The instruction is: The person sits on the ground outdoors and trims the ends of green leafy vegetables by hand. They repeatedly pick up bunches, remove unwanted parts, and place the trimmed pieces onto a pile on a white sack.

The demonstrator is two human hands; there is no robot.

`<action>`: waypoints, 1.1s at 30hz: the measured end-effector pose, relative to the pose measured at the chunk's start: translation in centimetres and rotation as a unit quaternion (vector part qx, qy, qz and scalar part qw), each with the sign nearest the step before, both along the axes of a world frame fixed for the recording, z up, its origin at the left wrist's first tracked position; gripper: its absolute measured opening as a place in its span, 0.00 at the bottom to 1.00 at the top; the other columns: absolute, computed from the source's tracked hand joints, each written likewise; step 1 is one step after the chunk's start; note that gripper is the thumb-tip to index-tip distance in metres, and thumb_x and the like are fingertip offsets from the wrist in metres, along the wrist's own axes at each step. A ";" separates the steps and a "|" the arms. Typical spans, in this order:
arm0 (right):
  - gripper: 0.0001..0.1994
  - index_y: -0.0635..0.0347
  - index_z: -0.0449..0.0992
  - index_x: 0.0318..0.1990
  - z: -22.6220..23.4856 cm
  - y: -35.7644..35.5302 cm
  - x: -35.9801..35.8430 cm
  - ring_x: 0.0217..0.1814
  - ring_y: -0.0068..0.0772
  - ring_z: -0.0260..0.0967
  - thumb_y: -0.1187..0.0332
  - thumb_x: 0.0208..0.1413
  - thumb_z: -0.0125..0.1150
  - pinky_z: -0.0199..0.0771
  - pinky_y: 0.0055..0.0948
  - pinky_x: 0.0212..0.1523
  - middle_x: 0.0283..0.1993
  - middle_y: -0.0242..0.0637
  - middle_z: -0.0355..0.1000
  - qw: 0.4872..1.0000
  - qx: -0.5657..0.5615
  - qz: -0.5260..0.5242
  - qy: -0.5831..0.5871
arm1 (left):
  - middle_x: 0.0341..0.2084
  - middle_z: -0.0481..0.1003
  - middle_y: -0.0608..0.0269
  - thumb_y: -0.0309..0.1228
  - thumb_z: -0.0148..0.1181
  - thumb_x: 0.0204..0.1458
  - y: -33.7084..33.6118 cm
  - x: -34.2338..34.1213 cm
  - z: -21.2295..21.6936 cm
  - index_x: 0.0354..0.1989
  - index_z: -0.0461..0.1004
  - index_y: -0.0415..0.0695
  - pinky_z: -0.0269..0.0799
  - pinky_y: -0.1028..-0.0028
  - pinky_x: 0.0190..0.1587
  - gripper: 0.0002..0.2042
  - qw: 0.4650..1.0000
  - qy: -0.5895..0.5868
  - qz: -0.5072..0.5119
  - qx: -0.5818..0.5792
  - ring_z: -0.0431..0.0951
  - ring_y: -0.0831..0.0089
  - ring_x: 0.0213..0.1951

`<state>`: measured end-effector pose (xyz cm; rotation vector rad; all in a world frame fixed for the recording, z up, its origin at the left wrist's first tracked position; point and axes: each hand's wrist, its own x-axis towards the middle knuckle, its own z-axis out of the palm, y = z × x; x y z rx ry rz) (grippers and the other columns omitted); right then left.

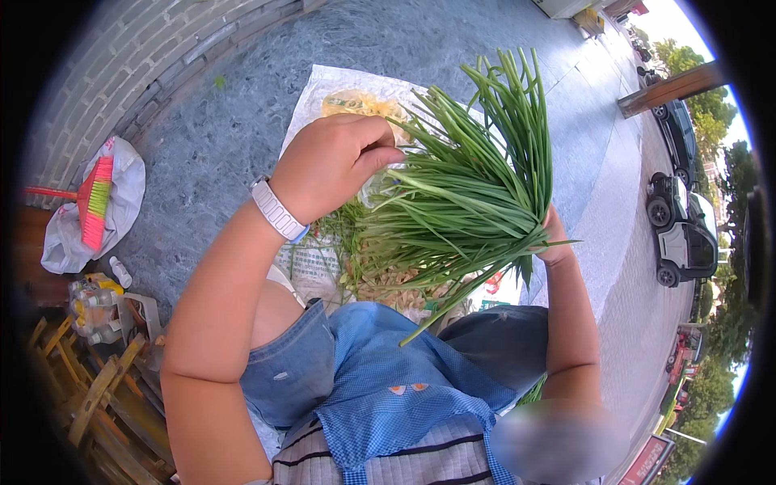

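Note:
A large bunch of green chives (485,182) fans out in front of me, its leaves pointing left and up. My right hand (555,236) is closed round the bunch at its right end, most of the fingers hidden behind the leaves. At the leaf tips on the left, my left hand (338,158), with a pale watch on the wrist, pinches thumb and fingers together on the chives. Beneath them, loose green trimmings (349,234) and brownish, withered scraps (388,289) lie on a spread white printed sack (305,105).
Yellowish pieces in a clear bag (364,105) lie on the sack's far part. To the left are a pink and green broom (97,202) on a white bag (129,170), plastic bottles (97,303) and a wooden frame (101,392). Parked vehicles (683,230) stand far right.

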<state>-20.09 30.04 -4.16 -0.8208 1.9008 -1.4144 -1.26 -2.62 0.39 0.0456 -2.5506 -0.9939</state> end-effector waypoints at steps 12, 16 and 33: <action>0.24 0.65 0.73 0.48 -0.8 0.0 -0.1 0.46 0.23 0.70 0.77 0.39 0.73 0.71 0.28 0.50 0.45 0.32 0.75 1.000 0.011 0.024 -0.009 | 0.17 0.70 0.59 0.34 0.58 0.58 -0.5 0.6 1.1 0.28 0.72 0.39 0.64 0.70 0.24 0.11 0.996 0.084 0.031 -0.021 0.70 0.65 0.20; 0.24 0.65 0.74 0.48 0.0 -0.7 0.5 0.46 0.22 0.69 0.77 0.39 0.72 0.71 0.28 0.50 0.45 0.32 0.75 0.998 0.031 0.042 -0.024 | 0.18 0.72 0.64 0.32 0.66 0.52 0.4 0.6 0.7 0.36 0.77 0.39 0.61 0.76 0.22 0.09 0.984 0.070 -0.008 0.164 0.66 0.80 0.18; 0.20 0.64 0.75 0.42 1.1 -1.4 0.7 0.42 0.20 0.68 0.75 0.38 0.73 0.72 0.27 0.45 0.40 0.31 0.76 0.992 0.075 0.060 0.076 | 0.26 0.78 0.69 0.26 0.64 0.50 -0.6 0.8 0.7 0.32 0.75 0.41 0.61 0.80 0.25 0.04 0.992 0.093 0.050 0.067 0.72 0.83 0.25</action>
